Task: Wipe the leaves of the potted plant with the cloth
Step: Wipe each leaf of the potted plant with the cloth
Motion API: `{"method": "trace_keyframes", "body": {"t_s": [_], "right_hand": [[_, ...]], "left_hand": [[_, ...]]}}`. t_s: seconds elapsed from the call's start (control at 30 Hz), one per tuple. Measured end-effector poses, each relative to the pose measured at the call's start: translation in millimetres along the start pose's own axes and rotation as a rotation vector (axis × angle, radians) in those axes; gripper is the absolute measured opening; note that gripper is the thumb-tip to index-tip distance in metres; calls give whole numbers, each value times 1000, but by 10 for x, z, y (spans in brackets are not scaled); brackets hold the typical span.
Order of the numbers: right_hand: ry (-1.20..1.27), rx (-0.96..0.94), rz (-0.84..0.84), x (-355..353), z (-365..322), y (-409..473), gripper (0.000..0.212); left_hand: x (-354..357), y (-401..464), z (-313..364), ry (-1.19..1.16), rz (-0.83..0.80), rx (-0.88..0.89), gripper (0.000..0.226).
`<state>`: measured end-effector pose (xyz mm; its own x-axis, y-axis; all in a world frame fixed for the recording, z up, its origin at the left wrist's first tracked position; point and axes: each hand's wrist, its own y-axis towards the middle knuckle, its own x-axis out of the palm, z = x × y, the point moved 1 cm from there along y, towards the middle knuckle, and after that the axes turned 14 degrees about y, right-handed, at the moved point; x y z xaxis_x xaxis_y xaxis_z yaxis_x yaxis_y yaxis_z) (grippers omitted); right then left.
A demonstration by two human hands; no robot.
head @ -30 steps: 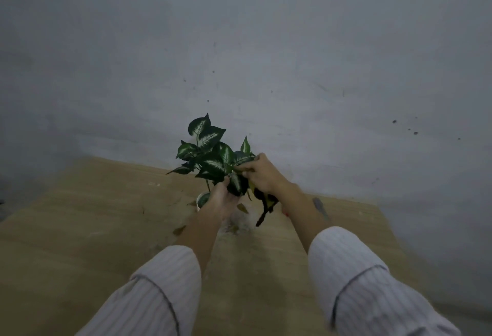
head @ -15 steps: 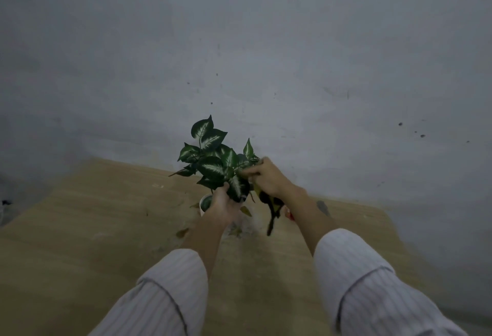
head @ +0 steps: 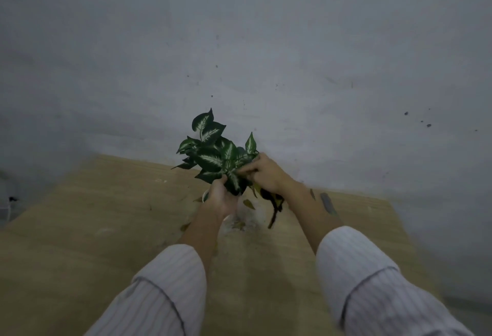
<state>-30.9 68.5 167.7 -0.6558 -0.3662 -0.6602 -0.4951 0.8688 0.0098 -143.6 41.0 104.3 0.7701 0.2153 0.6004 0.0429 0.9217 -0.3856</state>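
Dim light, head view. The potted plant (head: 217,154) stood near the far middle of the wooden tabletop (head: 80,229), close to the grey wall (head: 239,42). Its pot (head: 204,197) was nearly all hidden behind the left wrist; only a pale sliver of rim showed.

The left hand (head: 221,197) reached up from below, fingers curled under one white-veined leaf (head: 234,179) at the front of the plant — we judged it was there as a backing, so the leaf would not fold away under pressure. Left grip: clamped on that leaf, as far as we could see.

The right hand (head: 266,175) came in from the right, fingertips bunched against the same leaf cluster. A dark cloth (head: 274,203) with a yellowish patch hung down from under its palm, the tail dangling free above the tabletop. Right grip: closed round the cloth, the working part pressed to the foliage. Exactly which leaf surface the cloth touched was blurred.

A few fallen brown leaves (head: 249,203) and a pale smudge lay on the wood beside the pot.

We judged the wiping under way, with the upper and left-hand leaves yet to be reached.
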Motion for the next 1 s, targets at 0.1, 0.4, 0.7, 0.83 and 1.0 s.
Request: {"method": "trace_keyframes", "body": {"t_s": [0.1, 0.4, 0.7, 0.83, 1.0], "right_hand": [[-165, 73, 62, 200, 41, 137, 40], [-128, 7, -236, 203, 252, -72, 35], [-275, 30, 59, 347, 149, 77, 45], [-271, -93, -56, 280, 176, 17, 40], [53, 22, -222, 90, 98, 99, 35]], "left_hand": [[18, 16, -23, -4, -24, 21, 45], [-143, 170, -97, -16, -22, 13, 45], [-41, 159, 3, 57, -80, 53, 41], [-84, 193, 99, 57, -35, 17, 37], [-84, 214, 43, 87, -49, 21, 41]]}}
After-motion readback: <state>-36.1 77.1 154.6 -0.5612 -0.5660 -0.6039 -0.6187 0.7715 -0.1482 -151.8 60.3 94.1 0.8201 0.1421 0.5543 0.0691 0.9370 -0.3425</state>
